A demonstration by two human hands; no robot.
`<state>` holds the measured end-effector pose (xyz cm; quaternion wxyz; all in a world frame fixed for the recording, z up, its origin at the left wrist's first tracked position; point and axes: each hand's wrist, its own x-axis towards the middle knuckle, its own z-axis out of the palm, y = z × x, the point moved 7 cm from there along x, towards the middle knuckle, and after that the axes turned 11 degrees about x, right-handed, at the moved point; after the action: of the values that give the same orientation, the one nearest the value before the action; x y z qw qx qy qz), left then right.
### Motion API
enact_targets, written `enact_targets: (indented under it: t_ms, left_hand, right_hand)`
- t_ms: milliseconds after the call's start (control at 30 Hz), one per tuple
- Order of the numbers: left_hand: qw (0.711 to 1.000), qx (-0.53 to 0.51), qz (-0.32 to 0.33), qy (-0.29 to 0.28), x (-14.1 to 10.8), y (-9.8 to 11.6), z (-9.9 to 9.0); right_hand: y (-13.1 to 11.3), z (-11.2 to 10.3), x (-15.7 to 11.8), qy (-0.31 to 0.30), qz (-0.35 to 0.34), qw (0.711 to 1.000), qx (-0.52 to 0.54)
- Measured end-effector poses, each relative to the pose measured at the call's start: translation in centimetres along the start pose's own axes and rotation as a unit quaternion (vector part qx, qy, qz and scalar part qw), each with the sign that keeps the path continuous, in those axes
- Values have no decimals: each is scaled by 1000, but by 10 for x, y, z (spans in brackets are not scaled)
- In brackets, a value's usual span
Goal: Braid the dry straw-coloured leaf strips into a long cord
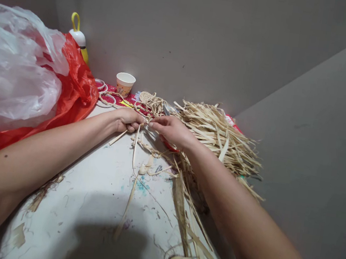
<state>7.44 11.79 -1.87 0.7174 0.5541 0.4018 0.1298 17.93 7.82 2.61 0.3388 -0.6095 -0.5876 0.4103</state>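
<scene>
The left hand (127, 119) is curled closed on a thin piece of straw (145, 122), which sticks out at its fingertips toward the right. The right hand (173, 130) pinches the same piece between thumb and finger from the other side, so the straw lies between the two hands, just above the white table (95, 178). The exact grip is too small to make out. A loose strip (136, 145) hangs below the fingertips. A braided cord (148, 147) lies just below the hands, and a large straw bundle (224, 132) lies beyond the right wrist. A paper cup (124, 85) stands behind the left hand.
</scene>
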Motion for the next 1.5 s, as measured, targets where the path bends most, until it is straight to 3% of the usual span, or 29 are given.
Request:
enact_targets:
  t_ms: [400,1033,1500]
  left_hand:
    - [1000,1,2,-3,-3,1,2]
    - [998,49,34,38,-3,3,0]
    - [988,88,53,112,-8,8,-1]
  right_hand:
    - [27,19,23,-167,110,966,163]
    - [32,30,13,-186,198,915,297]
    - [33,34,10,-180,221,906,312]
